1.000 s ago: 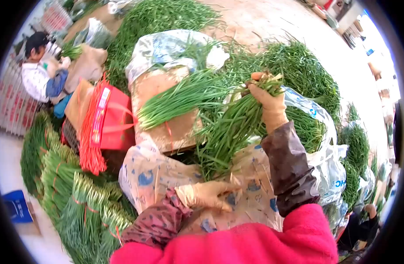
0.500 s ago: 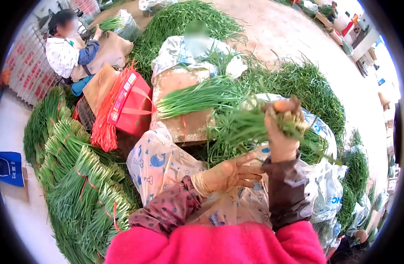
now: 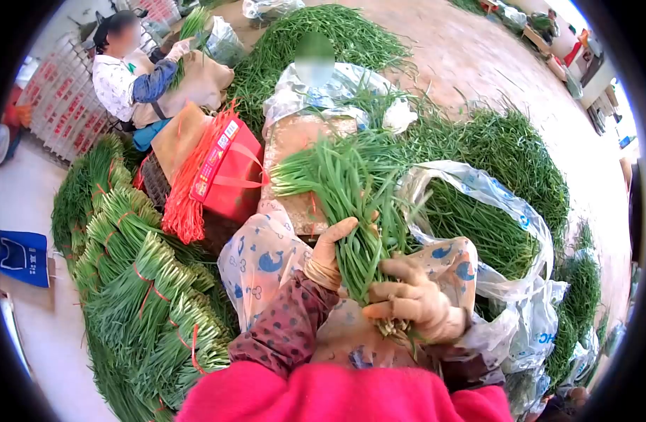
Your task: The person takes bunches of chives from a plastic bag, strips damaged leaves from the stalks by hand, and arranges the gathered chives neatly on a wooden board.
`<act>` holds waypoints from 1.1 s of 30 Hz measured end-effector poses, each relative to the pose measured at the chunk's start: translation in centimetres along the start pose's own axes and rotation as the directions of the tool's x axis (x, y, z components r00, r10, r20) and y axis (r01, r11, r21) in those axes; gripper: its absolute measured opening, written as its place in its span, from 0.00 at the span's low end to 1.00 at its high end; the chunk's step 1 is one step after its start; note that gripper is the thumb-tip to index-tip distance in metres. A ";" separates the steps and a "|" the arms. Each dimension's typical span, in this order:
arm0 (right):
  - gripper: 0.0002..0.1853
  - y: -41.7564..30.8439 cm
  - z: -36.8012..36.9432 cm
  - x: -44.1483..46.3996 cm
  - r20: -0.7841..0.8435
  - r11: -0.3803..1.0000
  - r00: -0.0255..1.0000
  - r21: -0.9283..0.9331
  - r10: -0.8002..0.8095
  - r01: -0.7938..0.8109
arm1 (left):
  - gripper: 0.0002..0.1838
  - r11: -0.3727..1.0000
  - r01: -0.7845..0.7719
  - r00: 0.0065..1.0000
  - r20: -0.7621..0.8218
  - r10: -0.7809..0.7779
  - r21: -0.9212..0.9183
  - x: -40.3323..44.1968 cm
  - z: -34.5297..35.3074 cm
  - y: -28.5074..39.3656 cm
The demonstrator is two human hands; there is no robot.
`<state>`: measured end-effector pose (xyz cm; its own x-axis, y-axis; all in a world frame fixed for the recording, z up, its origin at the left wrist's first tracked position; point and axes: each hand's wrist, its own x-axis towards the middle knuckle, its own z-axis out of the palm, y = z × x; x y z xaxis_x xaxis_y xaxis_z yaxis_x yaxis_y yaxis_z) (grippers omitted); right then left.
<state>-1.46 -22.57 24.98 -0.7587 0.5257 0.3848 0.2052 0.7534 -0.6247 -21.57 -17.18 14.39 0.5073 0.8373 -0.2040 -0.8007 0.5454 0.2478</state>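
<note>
A loose bunch of green stalks (image 3: 352,232) stands over my lap, leaves up and root ends down. My left hand (image 3: 330,257), gloved, is wrapped round its left side with the thumb showing. At the root ends my right hand (image 3: 418,302), also gloved, has its fingers bent against the stalks. Behind the bunch, another bundle of stalks (image 3: 291,173) lies on a worn board (image 3: 302,137), with a red tie under it. A patterned plastic apron (image 3: 256,257) covers my knees.
Tied bundles (image 3: 150,295) are piled at the left. A red bag (image 3: 231,176) with red strings (image 3: 189,204) stands beside the board. An open plastic bag (image 3: 541,239) of greens is at the right. A co-worker (image 3: 136,84) sits at the upper left, holding stalks.
My right hand has brought the bunch down and left from the raised position, turning its leaves upward. My left hand, spread before, now closes on it. The view has shifted slightly.
</note>
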 end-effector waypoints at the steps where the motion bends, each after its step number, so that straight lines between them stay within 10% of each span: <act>1: 0.26 0.0 -1.0 -0.5 0.067 0.992 0.991 0.041 0.118 -0.121 | 0.25 0.999 0.027 0.999 -0.025 -0.027 0.019 0.2 -0.1 0.7; 4: 0.36 4.1 -5.2 -4.4 0.056 0.637 0.918 0.703 0.393 -0.316 | 0.24 0.981 -0.100 0.988 -0.099 0.118 0.169 0.9 0.2 2.7; 6: 0.39 5.0 -6.6 -3.9 -0.113 0.475 0.591 0.721 0.799 -0.504 | 0.29 0.912 -0.200 0.965 -0.089 0.247 0.359 1.0 2.7 3.4; 11: 0.50 8.1 -6.9 5.1 0.001 0.698 0.750 0.363 0.662 -0.617 | 0.30 0.711 -0.291 0.940 0.053 0.337 0.640 3.9 2.7 3.7; 13: 0.52 9.1 -6.6 9.0 0.005 0.705 0.769 0.396 0.639 -0.588 | 0.25 0.476 -0.248 0.952 0.121 0.281 0.844 4.4 3.1 4.5; 15: 0.54 10.3 -5.8 12.0 -0.030 0.730 0.776 0.364 0.630 -0.579 | 0.18 -0.050 -0.157 0.913 0.164 0.373 0.986 4.7 3.5 5.3; 17: 0.54 9.8 -5.0 14.1 -0.134 0.736 0.738 0.303 0.662 -0.605 | 0.14 0.359 -0.226 0.954 0.131 0.269 0.905 5.6 3.0 6.2; 23: 0.46 15.1 0.2 14.8 0.052 0.713 0.771 0.344 0.635 -0.611 | 0.31 -0.448 -0.310 0.873 0.437 0.215 0.839 7.2 -2.1 10.1; 25: 0.43 15.6 0.0 15.1 0.076 0.750 0.785 0.248 0.615 -0.613 | 0.32 0.160 -0.384 0.897 0.327 0.298 0.909 7.4 -3.6 10.3; 28: 0.40 14.8 -1.1 16.2 0.137 0.784 0.788 0.094 0.601 -0.614 | 0.31 0.807 -0.267 0.964 0.152 0.219 0.527 6.8 -3.2 10.8; 31: 0.35 13.6 -1.2 17.0 0.031 0.825 0.831 0.107 0.555 -0.555 | 0.33 0.789 -0.292 0.955 0.209 0.211 0.541 7.9 -3.6 11.0; 33: 0.36 13.9 -0.8 17.8 0.188 0.515 0.565 0.256 0.804 -0.818 | 0.39 0.991 0.129 0.992 -0.011 -0.128 0.028 8.0 -2.3 11.4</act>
<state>-11.66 -2.46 23.67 -0.3799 0.8279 -0.4126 0.5679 -0.1434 -0.8105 -27.39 -4.38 13.45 0.6024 0.7598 -0.2445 -0.7195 0.6495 0.2459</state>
